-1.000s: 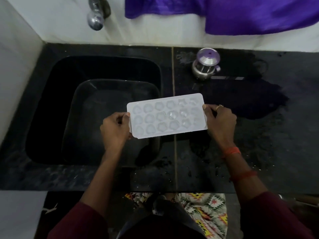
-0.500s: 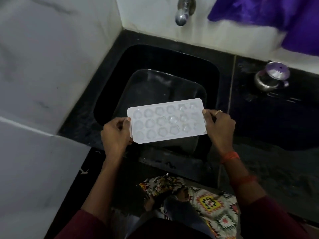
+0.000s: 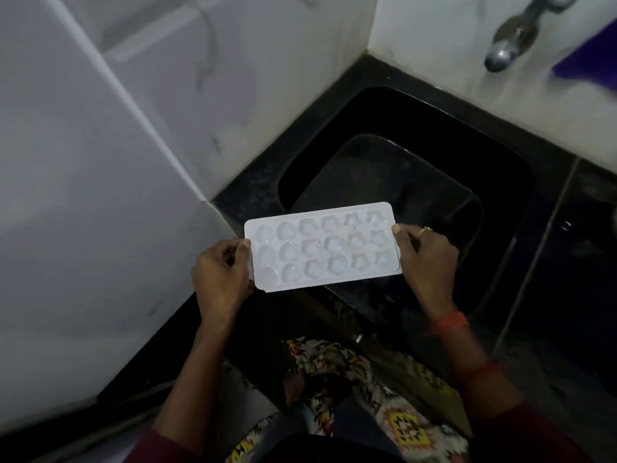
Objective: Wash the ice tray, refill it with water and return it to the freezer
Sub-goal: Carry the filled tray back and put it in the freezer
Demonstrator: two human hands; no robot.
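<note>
White, slightly see-through plastic forms the ice tray [image 3: 322, 247], a flat rectangle with rounded corners and three rows of six small moulded cups, some rounded like hearts and some star-like. The cups look glossy, but I cannot tell for certain whether they hold water. The tray is held face up in the air, with its long axis running left to right across the view and its right end angled a little farther from the person. The left hand [image 3: 220, 279] grasps the left short edge, thumb on top of the rim and fingers curled underneath. The right hand [image 3: 427, 259], wearing a ring [image 3: 424, 230], grasps the right short edge the same way; orange bands [image 3: 449, 322] circle that wrist. Below the tray's right half lies the near part of a black sink [image 3: 500, 155] set into a dark stone worktop [image 3: 567, 262]. A metal tap [image 3: 510, 38] juts from the pale wall above the sink, with a purple cloth [image 3: 591, 58] just beside it at the frame's edge. A white marbled wall panel [image 3: 83, 195] fills the left side. A patterned garment [image 3: 334, 369] shows below, between the forearms.
</note>
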